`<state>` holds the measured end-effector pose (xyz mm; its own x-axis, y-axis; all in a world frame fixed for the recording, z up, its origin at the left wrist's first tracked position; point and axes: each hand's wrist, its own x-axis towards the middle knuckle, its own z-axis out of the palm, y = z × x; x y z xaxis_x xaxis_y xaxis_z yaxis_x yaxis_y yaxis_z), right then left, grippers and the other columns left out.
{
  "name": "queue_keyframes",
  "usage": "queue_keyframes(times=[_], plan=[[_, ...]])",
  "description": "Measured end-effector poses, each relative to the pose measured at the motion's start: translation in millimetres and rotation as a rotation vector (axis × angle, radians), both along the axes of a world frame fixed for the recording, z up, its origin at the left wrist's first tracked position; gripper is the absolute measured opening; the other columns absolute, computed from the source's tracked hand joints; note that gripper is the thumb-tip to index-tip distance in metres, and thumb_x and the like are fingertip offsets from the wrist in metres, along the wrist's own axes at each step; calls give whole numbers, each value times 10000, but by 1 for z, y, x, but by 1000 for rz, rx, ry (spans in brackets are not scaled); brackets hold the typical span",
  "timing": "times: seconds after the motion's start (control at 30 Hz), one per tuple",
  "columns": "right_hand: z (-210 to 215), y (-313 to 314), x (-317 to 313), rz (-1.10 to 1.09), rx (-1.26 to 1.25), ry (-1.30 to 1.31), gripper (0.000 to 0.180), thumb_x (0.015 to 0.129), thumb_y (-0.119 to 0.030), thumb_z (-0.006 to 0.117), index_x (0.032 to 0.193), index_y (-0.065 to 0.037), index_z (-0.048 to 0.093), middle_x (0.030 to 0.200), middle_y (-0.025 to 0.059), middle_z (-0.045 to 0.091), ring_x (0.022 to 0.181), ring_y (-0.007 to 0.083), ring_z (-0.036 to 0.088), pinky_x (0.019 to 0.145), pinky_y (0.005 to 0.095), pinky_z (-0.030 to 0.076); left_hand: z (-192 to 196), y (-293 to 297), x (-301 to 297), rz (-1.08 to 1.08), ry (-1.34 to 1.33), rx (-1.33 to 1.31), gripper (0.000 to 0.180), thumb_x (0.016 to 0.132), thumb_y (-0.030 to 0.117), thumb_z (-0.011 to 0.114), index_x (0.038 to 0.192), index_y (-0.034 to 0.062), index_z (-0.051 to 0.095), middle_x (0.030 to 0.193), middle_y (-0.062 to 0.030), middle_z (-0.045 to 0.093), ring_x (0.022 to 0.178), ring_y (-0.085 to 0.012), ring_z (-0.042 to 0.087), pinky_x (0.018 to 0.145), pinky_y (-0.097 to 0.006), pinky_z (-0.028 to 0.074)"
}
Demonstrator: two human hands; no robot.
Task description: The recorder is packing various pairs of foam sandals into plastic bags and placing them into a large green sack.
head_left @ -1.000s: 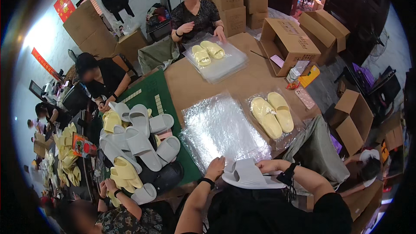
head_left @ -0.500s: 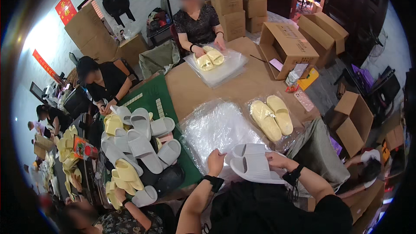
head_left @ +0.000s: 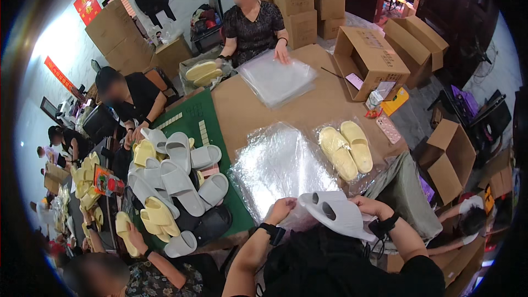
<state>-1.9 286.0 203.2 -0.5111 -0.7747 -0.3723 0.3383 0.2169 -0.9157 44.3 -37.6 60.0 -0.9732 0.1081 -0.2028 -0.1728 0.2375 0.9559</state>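
Observation:
At the near table edge, my right hand grips a pair of pale grey slide slippers, nested together and tilted with their toe ends to the left. Fingers pinched, my left hand has hold of the rim of a clear plastic bag just left of the slippers. Whether the slipper toes are inside the bag's mouth, I cannot tell. Beyond my hands lies a flat stack of clear bags. To its right rests a pair of yellow slippers in clear plastic.
Grey and yellow slippers pile on a green mat at left. Across the table a co-worker's hand rests on other clear bags. An open carton, a phone and a lined bin stand rightward.
My right hand has moved the grey slippers slightly right and tilted them. The far co-worker has shifted the yellow pair left off the bags. Another co-worker at lower left has lifted a yellow slipper.

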Motion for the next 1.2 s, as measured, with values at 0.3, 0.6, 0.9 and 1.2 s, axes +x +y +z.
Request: queue_keyframes(times=[0.3, 0.6, 0.9, 1.2], plan=[[-4, -32, -1, 278, -77, 134, 224, 817, -160, 609, 910, 44, 603, 886, 20, 603, 865, 85, 493, 790, 256, 416, 53, 26, -15, 32, 5, -497, 360, 815, 356, 589, 793, 3, 523, 685, -191, 600, 682, -357, 597, 600, -421, 454], [-38, -45, -2, 221, 58, -32, 270, 854, -159, 569, 1036, 38, 593, 1012, 22, 612, 885, 92, 519, 794, 240, 425, -44, 30, 16, -215, 278, -1063, 425, 804, 340, 473, 1203, 195, 504, 1234, -122, 472, 1154, -298, 445, 851, -436, 394], [-45, -44, -6, 189, 31, 45, 271, 850, -178, 576, 1029, 24, 605, 960, 9, 623, 879, 78, 515, 791, 253, 430, -138, 17, 35, 146, -7, 195, 511, 816, 332, 517, 1284, 147, 429, 1337, -103, 397, 1261, -286, 331, 978, -531, 251], [-62, -18, -6, -2, 65, 126, 234, 838, -149, 573, 984, 29, 613, 942, 9, 616, 847, 76, 513, 760, 247, 428, -9, 53, 17, -113, 202, -1094, 336, 800, 277, 528, 1100, 136, 580, 1143, -82, 543, 1083, -274, 491, 996, -538, 231]])
